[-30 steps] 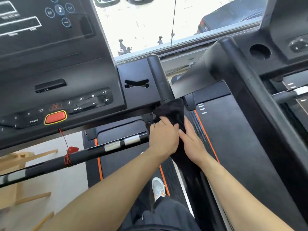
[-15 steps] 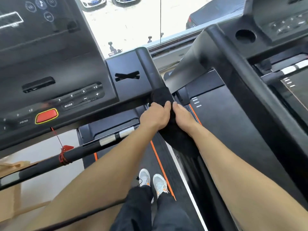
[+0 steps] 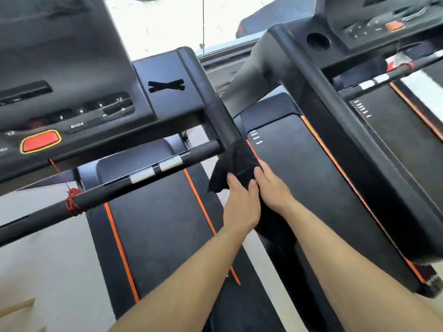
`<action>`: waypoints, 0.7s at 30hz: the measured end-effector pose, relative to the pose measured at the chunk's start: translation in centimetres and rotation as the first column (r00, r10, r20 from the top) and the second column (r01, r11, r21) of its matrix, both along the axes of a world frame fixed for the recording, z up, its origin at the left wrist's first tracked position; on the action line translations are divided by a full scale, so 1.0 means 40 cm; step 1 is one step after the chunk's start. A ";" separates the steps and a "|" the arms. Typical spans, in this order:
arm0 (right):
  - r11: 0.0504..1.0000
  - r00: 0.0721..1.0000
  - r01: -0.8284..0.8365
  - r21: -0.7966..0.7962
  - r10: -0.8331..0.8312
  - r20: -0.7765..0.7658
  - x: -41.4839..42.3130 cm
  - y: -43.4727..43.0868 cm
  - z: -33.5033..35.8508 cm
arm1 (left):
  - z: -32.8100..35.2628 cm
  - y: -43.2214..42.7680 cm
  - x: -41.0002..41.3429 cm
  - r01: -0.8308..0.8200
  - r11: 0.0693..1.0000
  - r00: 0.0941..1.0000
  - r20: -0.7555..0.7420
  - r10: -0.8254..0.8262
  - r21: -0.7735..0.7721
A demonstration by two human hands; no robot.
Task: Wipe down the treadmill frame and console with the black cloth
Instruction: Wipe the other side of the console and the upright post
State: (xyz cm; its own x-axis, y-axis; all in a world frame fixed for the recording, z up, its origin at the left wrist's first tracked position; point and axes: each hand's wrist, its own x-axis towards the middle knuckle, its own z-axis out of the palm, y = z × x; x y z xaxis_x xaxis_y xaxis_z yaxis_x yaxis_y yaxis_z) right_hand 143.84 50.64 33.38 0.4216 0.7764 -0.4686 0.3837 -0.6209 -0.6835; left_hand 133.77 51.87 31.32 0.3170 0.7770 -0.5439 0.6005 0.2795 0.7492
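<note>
Black soft cloth [image 3: 236,161] drapes crumpled over the treadmill's black side handrail [image 3: 223,125]; your left hand [image 3: 241,204] and right hand [image 3: 272,188] both clench it.

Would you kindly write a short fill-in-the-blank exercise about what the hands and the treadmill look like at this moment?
1. Both hands, the left hand and the right hand, press a ____ cloth around the black padded side handrail.
2. The big button with the yellow outline on the dark treadmill console is ____.
3. The stripes along the black running belt are ____.
4. A cutout shaped like the letter ____ marks the console's flat side panel.

Missing words: black; red; orange; X
</note>
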 end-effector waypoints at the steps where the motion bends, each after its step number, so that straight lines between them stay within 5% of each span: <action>1: 1.000 1.000 0.006 0.004 -0.006 -0.008 -0.001 -0.007 0.003 | 0.005 0.007 -0.002 -0.041 0.998 0.999 0.012 0.041 -0.049; 5: 1.000 1.000 -0.017 0.017 0.017 0.007 0.005 0.041 -0.013 | -0.004 0.132 0.025 -0.232 0.961 0.965 0.085 0.247 -0.153; 12: 0.990 0.995 -0.070 0.121 0.078 -0.061 0.046 0.169 -0.063 | -0.055 0.163 0.102 -0.471 0.874 0.861 0.152 0.485 -0.117; 21: 0.990 0.953 0.022 0.139 0.022 -0.304 0.069 -0.064 -0.118 | -0.067 -0.088 0.112 -0.462 0.886 0.879 0.149 0.454 0.025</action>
